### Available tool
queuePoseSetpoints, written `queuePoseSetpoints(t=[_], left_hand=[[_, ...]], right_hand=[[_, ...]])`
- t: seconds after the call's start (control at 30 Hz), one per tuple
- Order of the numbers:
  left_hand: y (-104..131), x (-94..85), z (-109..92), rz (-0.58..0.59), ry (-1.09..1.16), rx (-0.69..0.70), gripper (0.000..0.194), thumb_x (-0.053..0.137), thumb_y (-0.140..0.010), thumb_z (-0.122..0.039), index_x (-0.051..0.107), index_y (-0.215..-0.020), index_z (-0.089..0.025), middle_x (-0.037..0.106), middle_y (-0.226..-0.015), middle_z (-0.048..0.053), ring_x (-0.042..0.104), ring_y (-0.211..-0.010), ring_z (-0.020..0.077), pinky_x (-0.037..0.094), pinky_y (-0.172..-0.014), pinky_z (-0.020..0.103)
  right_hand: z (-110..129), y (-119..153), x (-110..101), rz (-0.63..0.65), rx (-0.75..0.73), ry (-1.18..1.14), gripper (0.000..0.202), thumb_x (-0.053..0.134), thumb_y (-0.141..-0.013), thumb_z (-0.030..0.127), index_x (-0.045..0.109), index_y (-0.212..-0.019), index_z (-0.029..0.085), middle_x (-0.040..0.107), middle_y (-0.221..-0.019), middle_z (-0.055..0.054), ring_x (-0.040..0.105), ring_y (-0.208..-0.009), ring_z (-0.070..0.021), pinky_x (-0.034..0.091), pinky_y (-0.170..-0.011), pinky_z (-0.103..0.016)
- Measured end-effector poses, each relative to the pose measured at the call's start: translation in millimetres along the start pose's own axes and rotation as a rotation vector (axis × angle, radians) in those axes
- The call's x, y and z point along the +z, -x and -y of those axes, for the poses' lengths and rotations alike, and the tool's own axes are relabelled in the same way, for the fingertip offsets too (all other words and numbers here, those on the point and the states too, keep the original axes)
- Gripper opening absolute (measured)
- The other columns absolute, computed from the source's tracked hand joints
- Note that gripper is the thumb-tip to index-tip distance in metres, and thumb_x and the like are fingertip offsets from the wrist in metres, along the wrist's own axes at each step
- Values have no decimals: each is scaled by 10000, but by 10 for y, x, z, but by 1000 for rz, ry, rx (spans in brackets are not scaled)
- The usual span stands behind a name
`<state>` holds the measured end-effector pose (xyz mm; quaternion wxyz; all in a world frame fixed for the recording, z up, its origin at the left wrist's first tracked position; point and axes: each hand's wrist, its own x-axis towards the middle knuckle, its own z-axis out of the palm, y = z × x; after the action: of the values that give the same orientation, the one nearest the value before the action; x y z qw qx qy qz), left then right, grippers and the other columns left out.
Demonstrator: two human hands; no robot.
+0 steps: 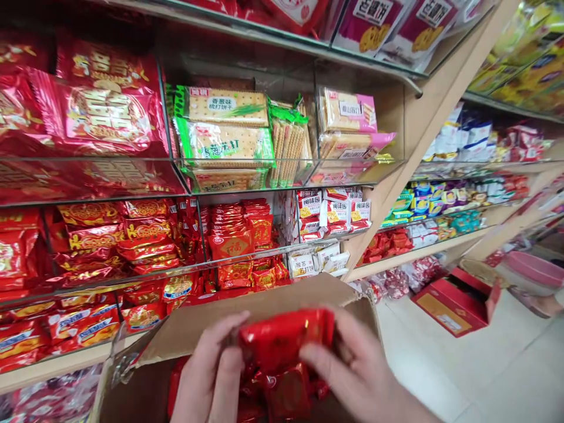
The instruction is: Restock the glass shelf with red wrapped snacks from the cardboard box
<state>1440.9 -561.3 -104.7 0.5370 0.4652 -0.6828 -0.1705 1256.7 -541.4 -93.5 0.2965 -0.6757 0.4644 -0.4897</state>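
Both my hands pinch one red packet (pixel 285 339), left hand (pixel 211 376) and right hand (pixel 356 370) on either end, cardboard box (pixel 247 320) open just beneath, snack shelves (pixel 198 194) beyond.

red packet (pixel 286 341): glossy red, gold glints
cardboard box (pixel 264 311): plain brown
cracker packs (pixel 224 141): green and tan (dotted biscuit pattern)
shelf sweets (pixel 145 235): red with gold lettering

Single head-worn view, close to the shelving.
We look forward and slightly down, facing the glass shelves (pixel 185 194) at near range; the cardboard box (pixel 264 305) sits directly beneath us, the aisle floor (pixel 484 364) to our right.
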Motion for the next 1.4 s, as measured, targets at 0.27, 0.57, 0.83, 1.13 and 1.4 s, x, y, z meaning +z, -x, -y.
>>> queuePoseSetpoints(t=[0.27, 0.57, 0.83, 1.13, 1.4], left_hand=[[-1233, 135, 417, 373, -768, 386, 434, 336, -871, -217, 394, -1264, -42, 401, -1358, 164, 309, -1281, 241, 249, -1063, 394], [-1786, 394, 743, 497, -1004, 182, 441, 493, -836, -397, 461, -1196, -145, 493, -1251, 120, 488, -1118, 255, 374, -923, 493], [-1910, 428, 714, 704, -1065, 49, 373, 481, -841, -414, 523, -1102, -150, 568, -1114, 86, 570, -958, 205, 462, -806, 423], [-1884, 398, 691, 699, -1022, 76, 493, 481, -826, -445, 449, -1208, -135, 556, -1160, 127, 555, -1014, 242, 438, -841, 451], [-1730, 116, 329, 547, -779, 312, 453, 433, -852, -302, 384, -1274, -145, 503, -1269, 108, 434, -1182, 224, 325, -989, 353]], right_hand=[[-75, -1760, -209, 177, -143, 876, 324, 400, -822, 93, 536, -1105, 175, 550, -1006, -111, 529, -960, -239, 397, -825, -363], [-595, -2308, 315, 221, 118, 805, 407, 579, -726, 128, 514, -1127, 150, 434, -1247, -165, 571, -979, -240, 432, -839, -314], [-922, -2344, 309, 198, 193, 568, 766, 714, -627, 253, 315, -1269, 133, 582, -1110, -150, 559, -1035, -263, 452, -826, -319], [-985, -2328, 323, 211, 156, 355, 975, 720, -586, 205, 139, -1367, 141, 513, -1222, -155, 521, -1092, -248, 419, -895, -350], [-1158, -2341, 322, 191, 78, 223, 1013, 721, -548, 176, 134, -1374, 154, 499, -1238, -124, 514, -1090, -236, 377, -957, -385]])
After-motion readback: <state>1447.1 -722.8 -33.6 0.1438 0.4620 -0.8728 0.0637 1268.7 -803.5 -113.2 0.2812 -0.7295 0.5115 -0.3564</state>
